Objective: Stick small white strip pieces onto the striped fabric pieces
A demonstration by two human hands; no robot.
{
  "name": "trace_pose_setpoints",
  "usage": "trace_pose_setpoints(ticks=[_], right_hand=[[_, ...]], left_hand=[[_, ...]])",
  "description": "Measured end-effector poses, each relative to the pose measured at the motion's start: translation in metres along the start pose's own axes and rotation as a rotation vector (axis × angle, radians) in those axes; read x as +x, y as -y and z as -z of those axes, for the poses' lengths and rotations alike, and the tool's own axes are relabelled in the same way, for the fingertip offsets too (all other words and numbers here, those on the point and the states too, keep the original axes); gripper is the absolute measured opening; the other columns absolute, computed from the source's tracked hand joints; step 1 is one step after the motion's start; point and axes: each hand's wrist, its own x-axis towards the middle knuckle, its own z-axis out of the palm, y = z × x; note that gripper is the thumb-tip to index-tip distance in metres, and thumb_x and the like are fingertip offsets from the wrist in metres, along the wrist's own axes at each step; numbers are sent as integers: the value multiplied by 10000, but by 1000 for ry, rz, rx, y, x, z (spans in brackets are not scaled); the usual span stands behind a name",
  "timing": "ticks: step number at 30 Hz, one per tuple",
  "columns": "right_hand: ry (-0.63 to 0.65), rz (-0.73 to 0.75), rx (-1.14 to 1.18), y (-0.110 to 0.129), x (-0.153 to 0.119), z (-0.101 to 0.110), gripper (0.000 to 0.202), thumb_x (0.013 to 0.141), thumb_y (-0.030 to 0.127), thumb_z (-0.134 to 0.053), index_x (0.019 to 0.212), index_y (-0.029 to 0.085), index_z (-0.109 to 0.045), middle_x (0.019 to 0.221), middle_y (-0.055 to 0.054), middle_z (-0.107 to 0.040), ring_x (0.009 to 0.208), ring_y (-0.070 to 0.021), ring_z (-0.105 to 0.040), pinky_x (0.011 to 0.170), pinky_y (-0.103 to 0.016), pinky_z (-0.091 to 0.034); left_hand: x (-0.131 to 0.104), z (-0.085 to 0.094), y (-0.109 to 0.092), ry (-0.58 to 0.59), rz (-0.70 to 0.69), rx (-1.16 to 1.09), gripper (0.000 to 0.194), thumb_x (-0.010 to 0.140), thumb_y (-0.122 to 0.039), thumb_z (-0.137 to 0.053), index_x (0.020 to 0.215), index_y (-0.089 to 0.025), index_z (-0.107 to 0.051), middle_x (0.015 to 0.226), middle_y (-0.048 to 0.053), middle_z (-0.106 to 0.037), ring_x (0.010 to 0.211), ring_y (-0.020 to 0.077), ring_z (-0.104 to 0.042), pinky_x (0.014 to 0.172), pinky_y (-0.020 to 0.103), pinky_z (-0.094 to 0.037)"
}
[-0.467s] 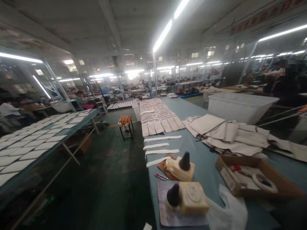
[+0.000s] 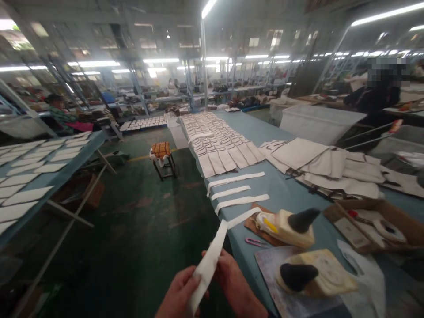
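A long white strip [image 2: 212, 258] slants up in front of me, held over the floor beside the table edge. My left hand [image 2: 180, 291] pinches its lower part, thumb on top. Farther up, my right hand [image 2: 233, 280] is closed around the strip's right side, its fingertips partly hidden behind it. Several similar white strips [image 2: 243, 201] lie across the near-left part of the blue-green table [image 2: 285, 190]. Right of my hands are two yellowish containers with black conical tops, one container [image 2: 291, 225] on a brown piece, the other container [image 2: 326, 271] on a greyish board. Pink-handled snips [image 2: 255, 242] lie between them and the edge.
Rows of overlapping pale panels [image 2: 215, 145] cover the table's far left, with a loose pile [image 2: 331, 168] to the right. A cardboard box [image 2: 364, 225] holds a tape roll. A stool [image 2: 162, 159] stands on the floor; another table [image 2: 66, 176] is at left. A person [image 2: 376, 92] sits far right.
My view has tipped down and turned. Both hands have come into view from below, holding a white strip; only a small white tip showed at the bottom before.
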Motion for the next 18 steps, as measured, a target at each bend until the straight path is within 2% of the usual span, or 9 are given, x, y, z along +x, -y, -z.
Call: trace_pose_setpoints(ticks=[3,6,11,16,18], right_hand=[[-93,-15,142,12,38,-18,407,747,307,-704,1125,165,-656,1059,-67,-747,886,-192,-682,810,-309,-533],[-119,17,123,26,80,-25,443,714,272,-691,1138,148,-659,1058,-82,-755,896,-211,-683,813,-328,-536],[-207,41,147,46,157,-27,559,694,289,-699,1232,147,-643,1157,-106,-759,936,-225,-691,839,-334,-539],[-227,38,144,63,236,-36,609,656,312,-709,1238,146,-639,1081,-106,-778,841,-227,-684,759,-337,-548],[-224,39,98,65,268,-38,608,635,323,-734,1214,156,-653,1018,-99,-784,809,-241,-689,699,-338,-548]], left_hand=[[45,20,-35,190,-24,142,431,736,-537,-853,853,-139,-739,623,40,-723,412,88,-539,404,174,-424],[91,31,-64,263,-27,215,489,751,-587,-813,916,-134,-733,645,43,-731,409,94,-555,404,178,-433],[164,33,-105,284,-34,282,524,744,-630,-795,896,-137,-707,660,34,-725,422,85,-552,422,178,-431],[237,34,-141,251,-39,352,738,599,-811,-766,892,-139,-689,606,12,-681,396,105,-527,403,221,-413],[267,35,-153,265,-66,338,724,607,-805,-771,878,-137,-710,622,33,-694,436,128,-563,443,246,-442]])
